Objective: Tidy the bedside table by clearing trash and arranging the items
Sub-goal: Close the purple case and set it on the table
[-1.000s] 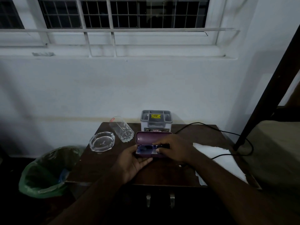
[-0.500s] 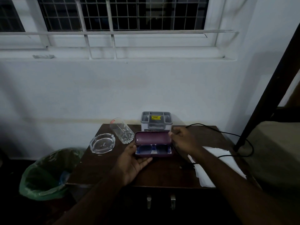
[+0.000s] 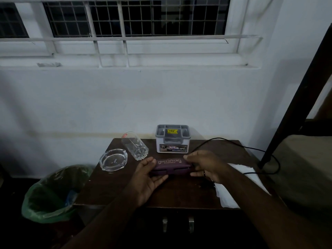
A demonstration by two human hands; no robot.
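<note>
Spectacle case (image 3: pixel 170 166) held at the middle of the bedside table (image 3: pixel 111 193), lid nearly down.
Left hand (image 3: pixel 146 178) grips its left end, right hand (image 3: pixel 204 166) clasps the right end. Ashtray (image 3: pixel 113 159), glass (image 3: pixel 135 148) and organiser box (image 3: pixel 172 138) line the back edge; white tissue (image 3: pixel 233 187) and cable (image 3: pixel 251 150) at the right edge look still unsorted. The front-left corner offers free room.

Dim indoor scene with a cool, bluish cast. The white wall (image 3: pixel 161 97) is the brightest area; the window (image 3: pixel 136 17) panes are black. The lower corners sink into deep shadow. Wide-angle distortion bends straight lines near the edges. Fine detail looks soft and grainy.
</note>
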